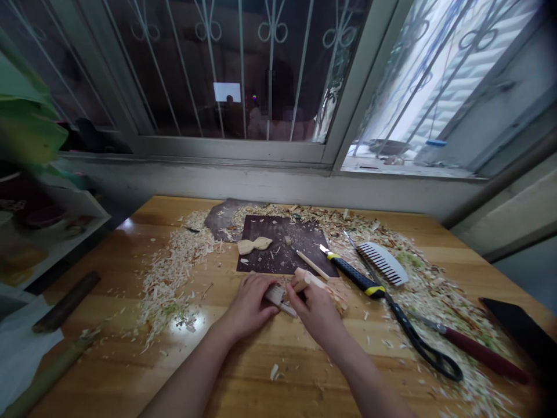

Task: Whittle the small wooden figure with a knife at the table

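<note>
My left hand (252, 303) is closed on a small flat wood piece (275, 295) near the middle of the table. Just right of it, my right hand (314, 307) grips a short wooden handle (301, 284); its tip is too small to make out. A larger light wood block (337, 297) lies beside and partly behind my right hand. Beyond my hands, a carved wooden figure (255, 245) and a thin wooden stick (312, 265) rest on a dark sheet (261, 264).
Wood shavings (167, 278) are spread on both sides. To the right lie a black and yellow knife (354, 274), a pale comb (385, 262), a black-handled tool (420, 339), a red-handled tool (483, 351) and a dark flat object (517, 325). Branches (67, 302) are at left.
</note>
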Available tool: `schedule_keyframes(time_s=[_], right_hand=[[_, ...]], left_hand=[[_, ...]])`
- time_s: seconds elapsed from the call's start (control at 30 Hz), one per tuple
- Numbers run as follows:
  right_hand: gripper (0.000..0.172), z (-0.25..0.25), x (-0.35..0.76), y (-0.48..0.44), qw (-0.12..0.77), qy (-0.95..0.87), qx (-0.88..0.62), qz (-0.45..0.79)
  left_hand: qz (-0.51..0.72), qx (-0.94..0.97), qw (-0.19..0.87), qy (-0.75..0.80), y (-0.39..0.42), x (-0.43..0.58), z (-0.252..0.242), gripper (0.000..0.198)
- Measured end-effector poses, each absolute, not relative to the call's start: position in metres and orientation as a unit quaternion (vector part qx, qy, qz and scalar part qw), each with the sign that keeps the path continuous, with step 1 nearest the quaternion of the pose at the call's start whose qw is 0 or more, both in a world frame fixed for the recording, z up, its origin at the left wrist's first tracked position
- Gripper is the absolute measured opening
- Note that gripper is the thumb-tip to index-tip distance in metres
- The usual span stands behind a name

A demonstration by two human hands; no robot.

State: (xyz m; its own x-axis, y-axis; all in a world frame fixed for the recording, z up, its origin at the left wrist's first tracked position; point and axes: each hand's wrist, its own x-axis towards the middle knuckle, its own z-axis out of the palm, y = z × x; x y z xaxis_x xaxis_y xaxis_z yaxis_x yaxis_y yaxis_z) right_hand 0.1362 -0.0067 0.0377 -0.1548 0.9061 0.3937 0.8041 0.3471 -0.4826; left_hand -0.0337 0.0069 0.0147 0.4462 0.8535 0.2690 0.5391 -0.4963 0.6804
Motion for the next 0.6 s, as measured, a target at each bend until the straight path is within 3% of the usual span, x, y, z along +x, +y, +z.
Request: schedule_keyframes(time_s=[0.6], right_hand=[[0.018,0.0336,0.1319,-0.0020,0.317,-0.764,-0.530,0.189]], left_hand=[[0.308,0.796,0.235,0.466,0.0037,-0.0261,0.0114,0.058]])
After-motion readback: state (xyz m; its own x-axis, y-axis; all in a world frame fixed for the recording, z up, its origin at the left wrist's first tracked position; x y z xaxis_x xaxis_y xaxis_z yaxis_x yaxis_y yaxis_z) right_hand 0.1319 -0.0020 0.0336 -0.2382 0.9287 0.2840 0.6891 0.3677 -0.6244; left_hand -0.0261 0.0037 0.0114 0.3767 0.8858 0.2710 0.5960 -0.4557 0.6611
